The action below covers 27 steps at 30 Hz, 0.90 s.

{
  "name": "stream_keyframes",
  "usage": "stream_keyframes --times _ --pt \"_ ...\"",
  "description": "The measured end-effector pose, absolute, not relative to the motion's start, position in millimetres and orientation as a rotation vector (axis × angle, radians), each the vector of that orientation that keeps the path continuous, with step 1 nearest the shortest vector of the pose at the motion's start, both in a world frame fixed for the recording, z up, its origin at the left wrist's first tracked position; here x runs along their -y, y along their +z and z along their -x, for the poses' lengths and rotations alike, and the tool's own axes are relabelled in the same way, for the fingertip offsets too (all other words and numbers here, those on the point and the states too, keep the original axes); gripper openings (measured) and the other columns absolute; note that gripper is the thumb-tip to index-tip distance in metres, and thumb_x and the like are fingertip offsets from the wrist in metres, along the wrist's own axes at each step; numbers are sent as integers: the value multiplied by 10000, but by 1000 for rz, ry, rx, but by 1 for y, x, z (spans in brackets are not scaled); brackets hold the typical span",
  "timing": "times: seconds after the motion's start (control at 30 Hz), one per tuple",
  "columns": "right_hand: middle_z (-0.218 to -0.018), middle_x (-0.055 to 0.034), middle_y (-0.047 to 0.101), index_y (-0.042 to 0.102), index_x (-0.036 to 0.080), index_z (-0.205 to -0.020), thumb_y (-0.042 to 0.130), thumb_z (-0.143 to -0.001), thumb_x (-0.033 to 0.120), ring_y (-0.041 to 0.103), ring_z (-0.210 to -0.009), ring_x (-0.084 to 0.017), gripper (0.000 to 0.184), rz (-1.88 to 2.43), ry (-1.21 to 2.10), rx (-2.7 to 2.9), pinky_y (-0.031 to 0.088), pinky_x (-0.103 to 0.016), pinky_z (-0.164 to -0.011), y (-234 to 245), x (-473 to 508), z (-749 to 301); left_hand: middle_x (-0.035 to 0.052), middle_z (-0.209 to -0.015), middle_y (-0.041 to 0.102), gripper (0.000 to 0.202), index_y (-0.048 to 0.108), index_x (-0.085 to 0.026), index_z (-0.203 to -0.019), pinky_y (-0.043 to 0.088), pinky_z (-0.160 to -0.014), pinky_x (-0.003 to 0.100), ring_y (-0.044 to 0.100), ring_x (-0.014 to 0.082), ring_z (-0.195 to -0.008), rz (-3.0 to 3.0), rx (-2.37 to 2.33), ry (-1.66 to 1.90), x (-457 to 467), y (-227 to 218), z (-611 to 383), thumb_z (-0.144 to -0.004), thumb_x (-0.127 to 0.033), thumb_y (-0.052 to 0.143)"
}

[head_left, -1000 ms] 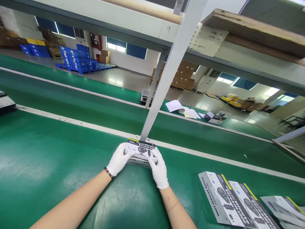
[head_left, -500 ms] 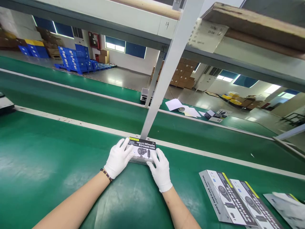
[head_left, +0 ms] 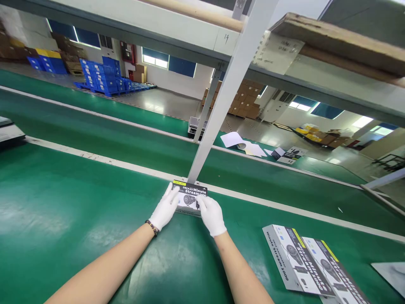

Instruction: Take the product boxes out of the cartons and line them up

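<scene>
A small printed carton (head_left: 190, 195) marked "Minute Stream 1000" lies on the green bench top (head_left: 63, 211), just before the foot of a slanted grey post (head_left: 221, 101). My left hand (head_left: 165, 207), in a white glove with a bead bracelet at the wrist, lies flat with its fingers stretched onto the carton's left end. My right hand (head_left: 211, 215), also gloved, rests on the carton's right end with the fingers bent over it.
Flattened cartons of the same print (head_left: 303, 261) lie overlapped at the lower right. A white strip (head_left: 95, 159) divides the bench from a green conveyor belt (head_left: 126, 139). Loose sheets (head_left: 240, 145) and more cartons (head_left: 289, 155) lie beyond. Shelf boards hang overhead.
The carton was held up in both hands; now it lies flatter on the bench near the post, pressed down under both hands, which have moved slightly forward.
</scene>
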State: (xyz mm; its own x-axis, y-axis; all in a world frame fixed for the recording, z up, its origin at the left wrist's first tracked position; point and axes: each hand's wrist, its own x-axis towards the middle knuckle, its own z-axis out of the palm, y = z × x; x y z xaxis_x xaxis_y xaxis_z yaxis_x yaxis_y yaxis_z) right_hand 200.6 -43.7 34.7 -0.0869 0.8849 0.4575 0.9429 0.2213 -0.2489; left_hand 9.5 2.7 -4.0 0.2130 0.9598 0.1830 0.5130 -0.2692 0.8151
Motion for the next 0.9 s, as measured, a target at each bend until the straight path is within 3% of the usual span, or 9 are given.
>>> stream_keyframes --times 0.1,0.17,0.23,0.4,0.53,0.67,0.8,0.9 --pt "-695 -3 712 683 247 -702 656 -834 426 651 -627 -185 224 1860 64 1958 430 -274 -557 52 31 -185 155 -1593 212 633 341 -156 -1492 315 -1160 448 253 294 -1454 -1748 -1284 988 -8 -8 -10 -903 -325 497" --pt "-624 7 674 649 243 -667 771 -686 511 615 -546 -182 295 1911 119 2009 385 -271 -499 57 29 -177 153 -1586 237 691 320 -155 -1497 271 -1179 467 187 299 -1472 -1697 -1233 1019 -11 -12 -8 -866 -318 552" --pt "-602 2 653 629 237 -662 804 -630 501 594 -525 -185 318 1890 50 2115 366 -277 -486 58 33 -171 143 -1577 267 694 338 -162 -1485 259 -1183 477 179 296 -1475 -1646 -1201 1039 -14 -16 -8 -848 -304 577" --pt "-672 -56 677 637 209 -685 651 -812 264 622 -647 -208 140 1721 -126 2319 426 -303 -598 51 45 -163 145 -1577 262 683 352 -154 -1477 232 -1194 491 211 306 -1466 -1610 -1144 1025 -15 -17 -9 -849 -309 572" --pt "-705 -24 684 653 222 -682 509 -912 302 618 -658 -177 283 1623 176 2203 453 -284 -627 60 38 -190 127 -1570 290 668 350 -168 -1479 217 -1201 492 235 298 -1459 -1616 -1046 1045 -13 -10 -8 -864 -311 568" --pt "-914 -126 681 670 157 -998 313 -967 311 618 -799 -240 390 1734 -319 1621 473 -361 -703 75 36 -225 125 -1530 373 630 397 -180 -1448 274 -1182 499 335 308 -1418 -1579 -971 1117 -10 -1 -7 -863 -317 588" --pt "-839 -94 626 664 182 -909 372 -954 205 561 -714 -195 297 1453 -427 2096 450 -333 -664 57 63 -213 104 -1509 413 637 370 -197 -1467 314 -1169 475 381 282 -1396 -1556 -843 1122 -9 4 -8 -867 -286 564" --pt "-927 -92 644 646 192 -1040 376 -931 112 591 -842 -202 302 1251 -450 2269 482 -343 -736 26 78 -189 104 -1534 372 668 368 -194 -1468 255 -1192 479 328 282 -1424 -1519 -880 1117 -9 1 -9 -844 -296 584"
